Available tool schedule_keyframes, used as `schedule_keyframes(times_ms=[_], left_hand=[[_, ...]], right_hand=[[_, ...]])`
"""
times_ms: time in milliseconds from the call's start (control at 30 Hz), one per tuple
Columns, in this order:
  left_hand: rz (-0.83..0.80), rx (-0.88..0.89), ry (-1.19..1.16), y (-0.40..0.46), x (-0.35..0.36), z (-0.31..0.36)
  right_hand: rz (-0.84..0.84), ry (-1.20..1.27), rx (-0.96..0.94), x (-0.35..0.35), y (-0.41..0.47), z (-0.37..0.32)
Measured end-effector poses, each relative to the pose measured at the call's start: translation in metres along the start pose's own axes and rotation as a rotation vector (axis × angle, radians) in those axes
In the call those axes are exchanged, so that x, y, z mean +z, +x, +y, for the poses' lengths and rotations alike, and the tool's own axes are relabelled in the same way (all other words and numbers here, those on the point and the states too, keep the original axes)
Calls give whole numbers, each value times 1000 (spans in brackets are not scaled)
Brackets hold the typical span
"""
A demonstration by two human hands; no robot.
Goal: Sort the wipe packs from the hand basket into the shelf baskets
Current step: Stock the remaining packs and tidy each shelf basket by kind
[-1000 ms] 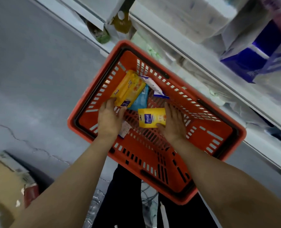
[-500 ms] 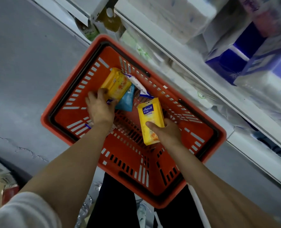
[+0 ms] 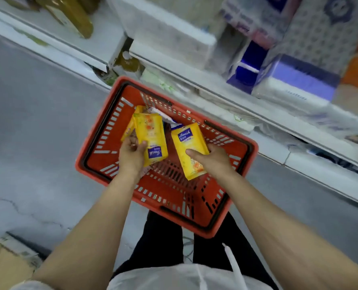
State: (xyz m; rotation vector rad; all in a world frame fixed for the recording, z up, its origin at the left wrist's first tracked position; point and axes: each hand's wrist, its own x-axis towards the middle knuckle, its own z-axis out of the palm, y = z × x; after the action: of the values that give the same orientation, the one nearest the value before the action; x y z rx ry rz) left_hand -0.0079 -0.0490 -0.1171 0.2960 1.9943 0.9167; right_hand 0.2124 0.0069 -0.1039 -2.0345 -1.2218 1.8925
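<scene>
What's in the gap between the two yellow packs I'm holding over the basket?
In the head view, only the orange basket's slotted floor shows between the left pack and right pack.

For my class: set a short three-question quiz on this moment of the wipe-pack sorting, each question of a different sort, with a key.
1. True or false: the left hand holds nothing.
2. Multiple choice: where is the yellow pack gripped by the right hand? A. on the shelf; B. over the red hand basket; C. on the floor.
3. Fill in: the pack in the left hand shows its blue label turned ____ compared with the right one.

Key
1. False: it grips a yellow pack.
2. B.
3. Upside down.
</scene>
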Motion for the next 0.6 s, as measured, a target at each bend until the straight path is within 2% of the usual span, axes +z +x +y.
schedule_keyframes(times_ms=[333,600], left_hand=[[-384,257,-36,-81,4,97],[-797,404,-55,-193,82,178]], right_hand=[[356,449,-197,-55,-140,-25],[649,638,-431,-151,-243,-13]])
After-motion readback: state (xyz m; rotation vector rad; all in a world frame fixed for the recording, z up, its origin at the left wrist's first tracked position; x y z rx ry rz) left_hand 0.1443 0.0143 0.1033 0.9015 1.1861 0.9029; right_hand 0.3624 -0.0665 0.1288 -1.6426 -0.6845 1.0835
